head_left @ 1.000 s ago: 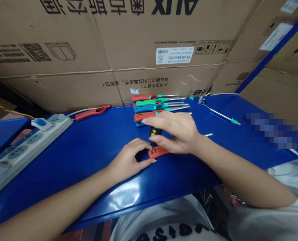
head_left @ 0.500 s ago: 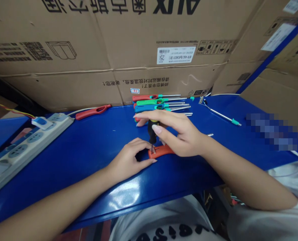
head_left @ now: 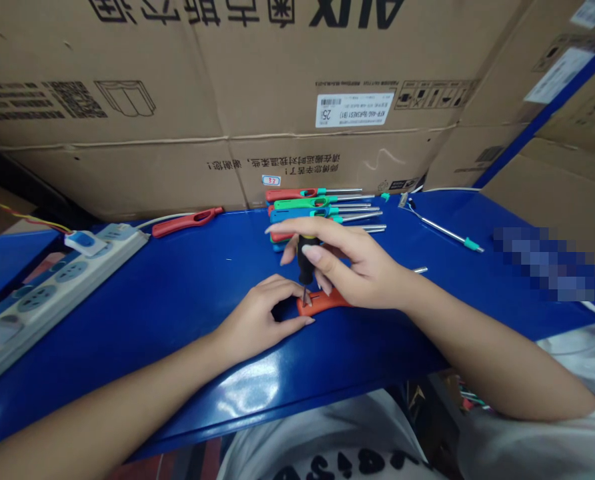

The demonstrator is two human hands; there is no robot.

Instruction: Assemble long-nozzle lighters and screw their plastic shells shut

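An orange-red long-reach lighter [head_left: 322,303] lies flat on the blue table, its metal tip poking out beyond my right wrist. My left hand [head_left: 265,313] grips its handle end between thumb and fingers. Above it, my right hand [head_left: 352,263] holds a black screwdriver [head_left: 306,267] almost upright, index finger stretched out past it. The shaft's tip meets the handle near its left end; any screw there is too small to make out. Just behind my right hand is a pile of lighters [head_left: 302,205] in red, green and blue, with metal barrels.
A red lighter casing [head_left: 187,222] lies at the back left, near a white power strip [head_left: 52,293]. On the right are a loose metal lighter tube [head_left: 445,231] with a teal collar and a blurred-out patch [head_left: 542,263]. A cardboard box [head_left: 157,160] walls the back.
My right fingers have shifted slightly around the screwdriver, the lower ones curling differently. The screwdriver stays on the lighter handle, and my left hand keeps its hold.
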